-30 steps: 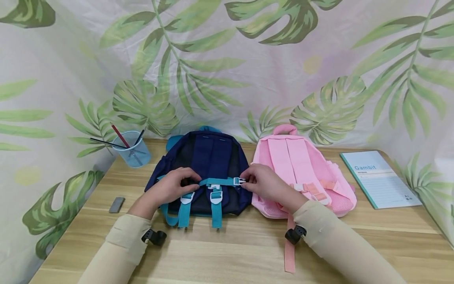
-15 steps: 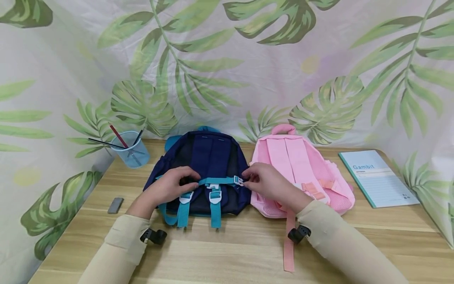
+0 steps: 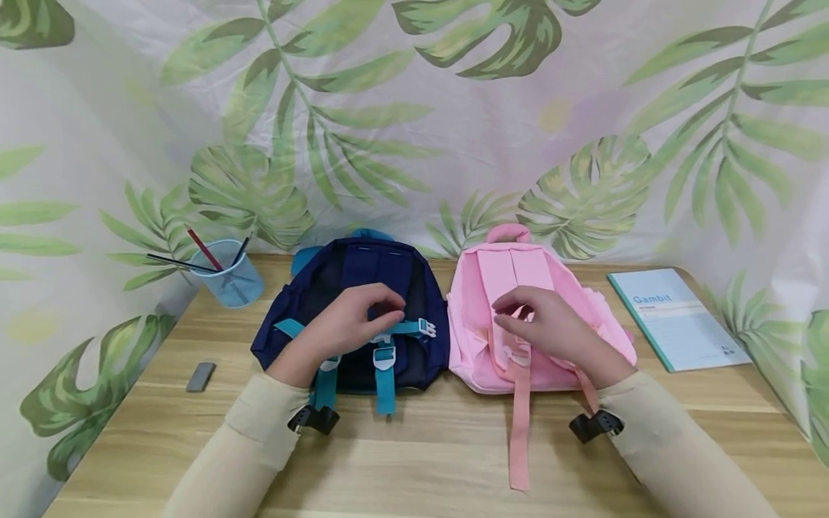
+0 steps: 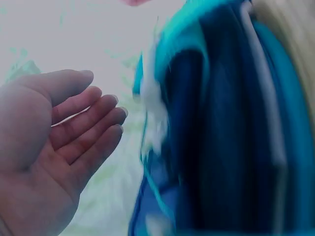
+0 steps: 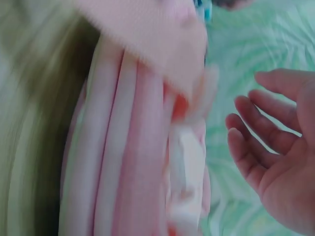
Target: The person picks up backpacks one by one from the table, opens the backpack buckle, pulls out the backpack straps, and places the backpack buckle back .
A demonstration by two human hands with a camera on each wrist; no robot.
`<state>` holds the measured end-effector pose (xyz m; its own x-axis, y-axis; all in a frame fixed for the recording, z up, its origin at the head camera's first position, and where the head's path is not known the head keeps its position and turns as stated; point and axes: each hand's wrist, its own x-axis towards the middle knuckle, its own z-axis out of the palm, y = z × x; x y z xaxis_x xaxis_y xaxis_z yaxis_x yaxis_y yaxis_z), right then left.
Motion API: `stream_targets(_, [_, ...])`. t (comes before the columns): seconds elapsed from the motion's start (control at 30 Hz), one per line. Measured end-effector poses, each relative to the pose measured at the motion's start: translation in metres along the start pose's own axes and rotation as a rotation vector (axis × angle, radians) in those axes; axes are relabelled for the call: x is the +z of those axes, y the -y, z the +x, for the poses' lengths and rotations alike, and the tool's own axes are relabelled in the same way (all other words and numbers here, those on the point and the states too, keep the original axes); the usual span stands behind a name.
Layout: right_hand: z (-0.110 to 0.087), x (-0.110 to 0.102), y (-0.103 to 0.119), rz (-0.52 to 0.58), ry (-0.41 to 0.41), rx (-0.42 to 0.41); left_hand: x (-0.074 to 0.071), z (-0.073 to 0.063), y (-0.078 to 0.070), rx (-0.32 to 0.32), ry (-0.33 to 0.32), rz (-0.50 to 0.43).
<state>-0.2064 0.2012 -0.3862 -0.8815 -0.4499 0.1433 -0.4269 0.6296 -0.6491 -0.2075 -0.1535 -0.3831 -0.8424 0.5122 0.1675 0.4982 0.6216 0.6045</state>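
Note:
A navy backpack lies with its straps up, and a teal chest strap with a white buckle crosses it. Over this backpack hangs my left hand, overlapping the strap in the head view. The left wrist view shows that hand's fingers loosely bent, holding nothing, apart from the backpack. My right hand hovers above a pink backpack, covering part of its straps. In the right wrist view, its relaxed fingers are bare of any object, beside the pink backpack.
A light blue mesh cup with several pencils stands at the back left. Nearer lies a small grey block. A "Gambit" notebook rests on the right of the wooden table. A peach strap trails toward the front.
My right hand has let go of the white buckle and moved right, over the pink backpack. My left hand has released the teal strap, risen and shifted right.

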Motion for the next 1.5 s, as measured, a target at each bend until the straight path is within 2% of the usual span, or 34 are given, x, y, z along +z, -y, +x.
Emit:
stream_targets(0.23, [-0.023,-0.026,-0.029,-0.088,0.014,0.04,0.027,0.038,-0.038,0.061,0.081,0.029])
stream_targets(0.33, [-0.031,-0.03,-0.04,-0.087,0.036,0.057,0.043,0.055,-0.054,0.08,0.145,0.066])
stream_targets(0.43, [-0.036,-0.03,-0.048,-0.078,0.052,0.027,0.061,0.072,-0.068,0.069,0.206,0.09])
stream_targets(0.6, [-0.037,-0.022,-0.059,-0.114,0.049,-0.033,0.087,0.096,-0.079,0.068,0.283,0.098])
stream_targets(0.77, [-0.037,-0.017,-0.063,-0.171,0.038,-0.046,0.107,0.114,-0.08,0.058,0.343,0.083])
stream_targets(0.9, [-0.034,-0.015,-0.066,-0.193,0.044,-0.055,0.119,0.123,-0.079,0.025,0.357,0.082])
stream_targets(1.1, [-0.032,-0.011,-0.07,-0.181,0.059,-0.072,0.13,0.131,-0.08,0.041,0.362,0.129])
stream_targets(1.33, [-0.031,-0.01,-0.071,-0.19,0.036,-0.11,0.132,0.132,-0.081,0.045,0.347,0.152])
stream_targets(1.5, [-0.03,-0.008,-0.069,-0.18,0.01,-0.09,0.132,0.131,-0.08,0.054,0.34,0.16])
